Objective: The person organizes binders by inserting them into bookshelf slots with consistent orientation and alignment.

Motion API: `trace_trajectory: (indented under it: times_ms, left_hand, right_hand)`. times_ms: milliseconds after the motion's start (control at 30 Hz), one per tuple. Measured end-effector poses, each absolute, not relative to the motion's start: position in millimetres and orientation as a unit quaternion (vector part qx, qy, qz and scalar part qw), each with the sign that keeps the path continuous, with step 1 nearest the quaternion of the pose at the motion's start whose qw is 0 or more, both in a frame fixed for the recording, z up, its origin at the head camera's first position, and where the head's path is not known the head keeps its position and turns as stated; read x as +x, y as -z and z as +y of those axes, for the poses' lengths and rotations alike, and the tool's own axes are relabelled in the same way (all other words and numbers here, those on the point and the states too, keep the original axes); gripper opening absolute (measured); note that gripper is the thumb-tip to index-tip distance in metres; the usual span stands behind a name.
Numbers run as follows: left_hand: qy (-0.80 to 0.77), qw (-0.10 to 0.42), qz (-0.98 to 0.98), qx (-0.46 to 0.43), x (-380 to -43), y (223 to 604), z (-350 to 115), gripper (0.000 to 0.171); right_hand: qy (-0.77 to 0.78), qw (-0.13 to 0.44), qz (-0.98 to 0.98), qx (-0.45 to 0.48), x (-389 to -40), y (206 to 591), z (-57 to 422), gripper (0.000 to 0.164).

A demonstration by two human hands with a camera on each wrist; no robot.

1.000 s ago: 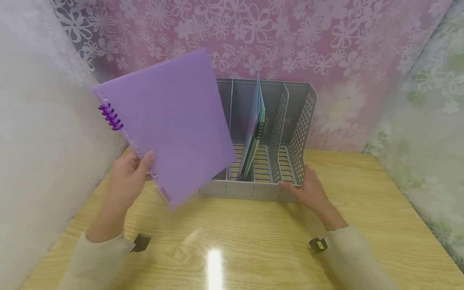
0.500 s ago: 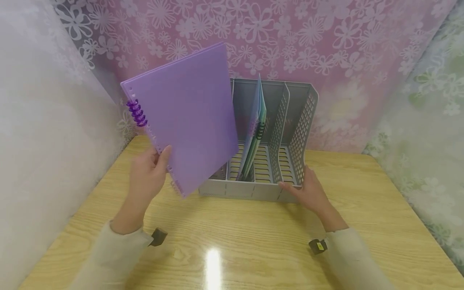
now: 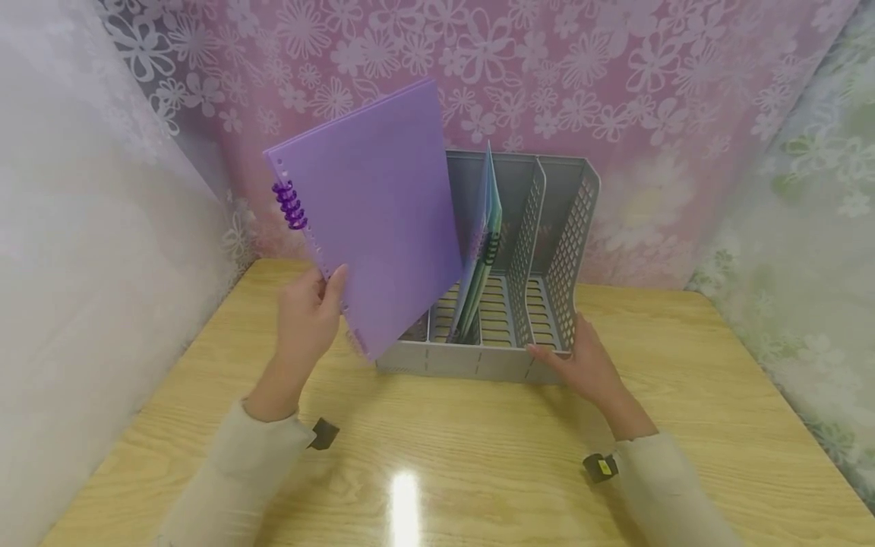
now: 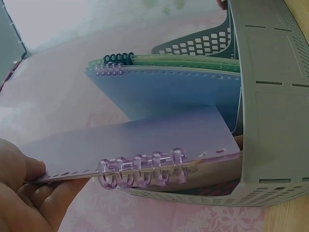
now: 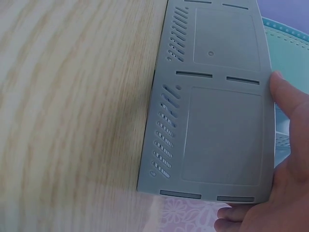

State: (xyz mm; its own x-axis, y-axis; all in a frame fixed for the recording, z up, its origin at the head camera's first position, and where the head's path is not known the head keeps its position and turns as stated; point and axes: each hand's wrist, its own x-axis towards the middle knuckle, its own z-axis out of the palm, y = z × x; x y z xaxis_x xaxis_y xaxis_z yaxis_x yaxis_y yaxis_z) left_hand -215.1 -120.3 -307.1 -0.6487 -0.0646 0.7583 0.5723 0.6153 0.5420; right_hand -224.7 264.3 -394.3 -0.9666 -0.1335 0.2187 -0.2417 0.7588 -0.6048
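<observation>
My left hand [image 3: 311, 311] pinches a purple loose-leaf notebook [image 3: 376, 205] by its punched edge, thumb on the cover and fingers behind. The notebook is tilted, its lower corner over the left part of a grey file organizer [image 3: 451, 360]. Purple binding rings [image 4: 142, 169] show on its spine in the left wrist view. My right hand [image 3: 581, 365] grips the organizer's front right corner, thumb on the front rim. In a middle compartment lean a blue notebook [image 4: 169, 92] and a green notebook [image 4: 188, 62]. The organizer's left compartments are mostly hidden behind the purple notebook.
The organizer stands on a wood-grain table [image 3: 478, 456] near a pink floral backdrop [image 3: 547, 68]. Its mesh divider [image 3: 535, 251] and mesh right wall [image 3: 581, 235] bound the right-hand compartment. White sheeting [image 3: 82, 228] hangs at the left, and a floral sheet stands at the right.
My left hand has carried the purple notebook rightward and slightly up, further across the organizer's left side. My right hand and the organizer have stayed put.
</observation>
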Motion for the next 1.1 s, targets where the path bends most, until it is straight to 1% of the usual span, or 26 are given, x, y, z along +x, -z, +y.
trace_trajectory:
  times_ms: [400, 533, 667, 833, 900, 967, 1100]
  left_hand:
    - [0.425, 0.386, -0.804, -0.155, -220.9, 303.8, -103.6, 0.033]
    - [0.431, 0.381, -0.801, -0.165, -224.1, 304.4, -98.3, 0.027]
    - [0.439, 0.375, -0.798, -0.173, -229.0, 307.6, -92.7, 0.025]
    - [0.448, 0.367, -0.795, -0.181, -233.1, 310.1, -84.9, 0.03]
    - [0.447, 0.365, -0.795, -0.184, -234.8, 310.6, -81.4, 0.031]
    - [0.452, 0.36, -0.793, -0.191, -236.7, 310.6, -77.3, 0.028]
    - [0.449, 0.362, -0.793, -0.197, -241.5, 310.6, -68.3, 0.031]
  right_hand:
    - [-0.335, 0.074, -0.935, 0.09, -224.9, 394.6, 264.2, 0.094]
    - [-0.337, 0.072, -0.935, 0.087, -224.6, 393.9, 263.9, 0.094]
    - [-0.336, 0.079, -0.934, 0.093, -225.3, 394.7, 264.3, 0.093]
    - [-0.34, 0.087, -0.931, 0.102, -226.9, 396.5, 264.9, 0.092]
    - [-0.342, 0.087, -0.93, 0.102, -226.9, 396.4, 264.9, 0.091]
    - [-0.343, 0.086, -0.93, 0.101, -226.3, 395.7, 264.6, 0.091]
    - [-0.343, 0.084, -0.931, 0.097, -224.4, 393.7, 264.1, 0.091]
